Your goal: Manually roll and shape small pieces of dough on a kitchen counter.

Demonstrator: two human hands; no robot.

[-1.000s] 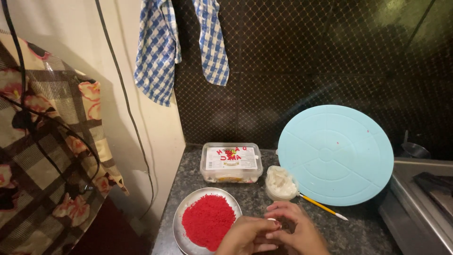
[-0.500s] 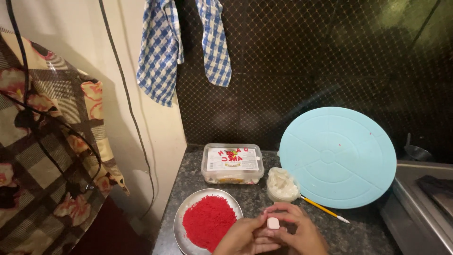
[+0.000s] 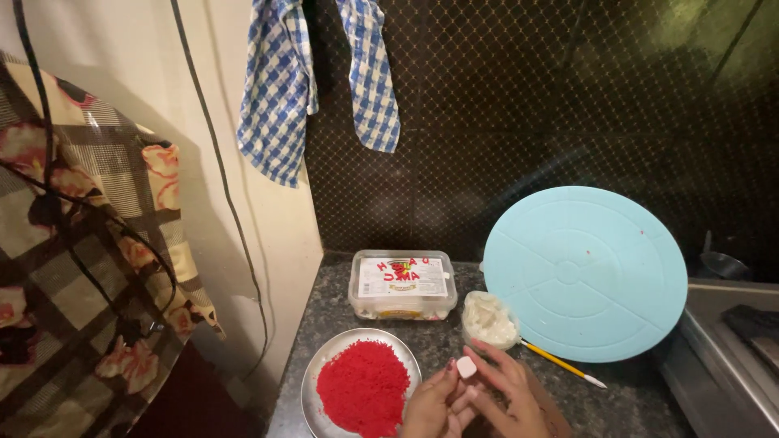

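Low in the head view, my left hand (image 3: 432, 403) and my right hand (image 3: 510, 395) meet over the dark stone counter (image 3: 438, 334). Both pinch a small white square piece (image 3: 466, 367) between their fingertips. Just left of my hands a steel plate (image 3: 322, 369) carries a heap of red crumbs (image 3: 363, 388). A small bowl of white paste (image 3: 489, 319) stands right behind my fingers.
A clear lidded plastic box (image 3: 402, 283) sits at the back of the counter. A pale blue round turntable (image 3: 585, 272) leans to the right, with a yellow brush (image 3: 562, 363) at its foot. Blue checked cloths (image 3: 277, 85) hang on the wall. A metal surface (image 3: 718, 357) borders the right.
The white piece has come into plain view, raised between my fingertips. Both hands have shifted slightly up and right over the counter.
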